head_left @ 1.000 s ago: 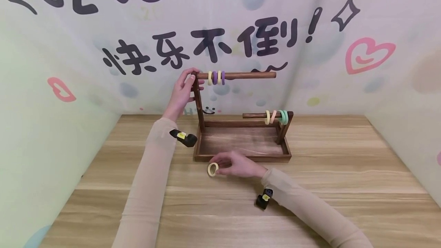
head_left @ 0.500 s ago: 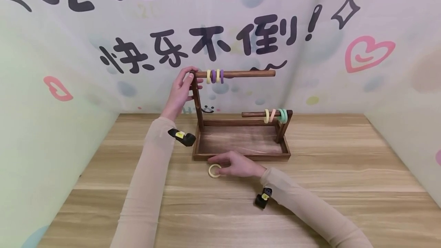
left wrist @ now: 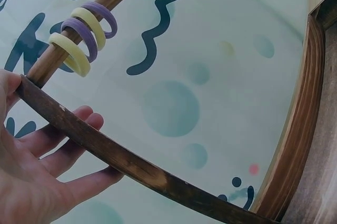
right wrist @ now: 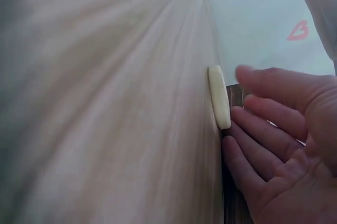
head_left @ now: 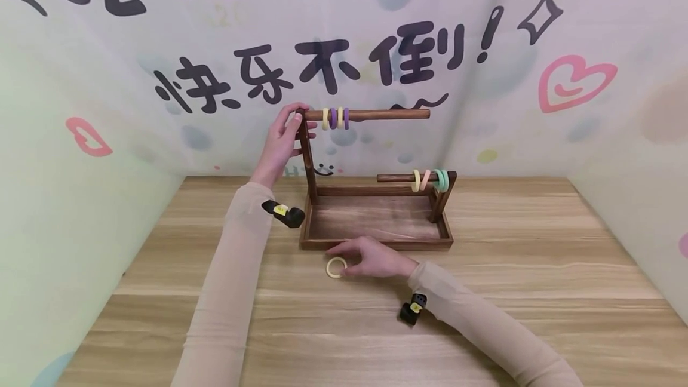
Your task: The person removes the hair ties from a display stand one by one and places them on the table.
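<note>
My left hand (head_left: 279, 143) grips the top of the tall left post (head_left: 308, 160) of a dark wooden stand, the thumb in front and the fingers reaching behind. In the left wrist view the post (left wrist: 105, 147) crosses between thumb and fingers. A pale yellow ring (head_left: 328, 268) lies flat on the table in front of the stand's tray (head_left: 376, 245). Right beside it is my right hand (head_left: 374, 258), fingers extended and thumb apart. The right wrist view shows the ring (right wrist: 219, 97) edge-on near the fingertips, not pinched.
On the upper rod (head_left: 389, 114) hang several yellow and purple rings (head_left: 333, 119). The shorter, lower rod (head_left: 395, 178) on the right post carries a yellow, a pink (head_left: 425, 180) and green rings (head_left: 442, 181). A printed cloth backdrop (head_left: 226, 148) stands behind the table.
The pale yellow ring, tilted up in my right fingers before, now lies flat on the table, and those fingers have let it go. My left hand keeps its grip on the post.
</note>
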Available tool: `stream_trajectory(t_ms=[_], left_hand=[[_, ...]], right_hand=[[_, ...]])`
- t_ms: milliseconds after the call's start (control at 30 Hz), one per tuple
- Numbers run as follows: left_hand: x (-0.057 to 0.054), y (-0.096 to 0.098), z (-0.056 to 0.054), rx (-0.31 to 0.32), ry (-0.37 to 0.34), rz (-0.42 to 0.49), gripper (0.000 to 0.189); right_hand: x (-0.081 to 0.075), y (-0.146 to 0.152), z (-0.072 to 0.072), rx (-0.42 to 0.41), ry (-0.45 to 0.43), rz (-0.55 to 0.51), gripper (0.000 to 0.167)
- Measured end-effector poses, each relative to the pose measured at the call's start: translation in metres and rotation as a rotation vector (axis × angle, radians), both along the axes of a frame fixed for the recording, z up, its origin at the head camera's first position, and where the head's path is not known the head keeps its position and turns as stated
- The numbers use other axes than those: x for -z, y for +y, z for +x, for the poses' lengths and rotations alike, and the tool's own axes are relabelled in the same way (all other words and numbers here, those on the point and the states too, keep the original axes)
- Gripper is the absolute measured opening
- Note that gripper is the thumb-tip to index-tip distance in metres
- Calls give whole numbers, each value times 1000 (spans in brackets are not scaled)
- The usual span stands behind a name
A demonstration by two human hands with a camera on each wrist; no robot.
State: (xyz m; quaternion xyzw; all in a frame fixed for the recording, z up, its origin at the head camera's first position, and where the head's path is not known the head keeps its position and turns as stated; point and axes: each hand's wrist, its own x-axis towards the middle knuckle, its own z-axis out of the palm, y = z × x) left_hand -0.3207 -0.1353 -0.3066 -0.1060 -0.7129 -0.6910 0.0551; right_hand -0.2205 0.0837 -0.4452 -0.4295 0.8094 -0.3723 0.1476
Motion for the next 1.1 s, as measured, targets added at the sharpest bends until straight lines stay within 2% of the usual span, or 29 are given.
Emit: stream_trajectory(t_ms=[167,267,467,767,900,1100], left_hand=[[-2,0,-1,2,-5,0,27],[-3,0,-1,-1,1,-3,26],[-2,0,0,5,0,3,27],[-2,1,-1,3,2,-5,28],[-2,1,0,6,3,-1,27],[-2,1,1,3,1,5,25]], right_hand=[[1,-1,1,-6,76,-1,46],[5,-6,1,20,114,-19,43],[8,-20,2,77,105,-22,40],[3,-34,3,70,118,4,37],[1,-35,2,73,97,3,36],[-5,-35,3,62,-6,-57,35]])
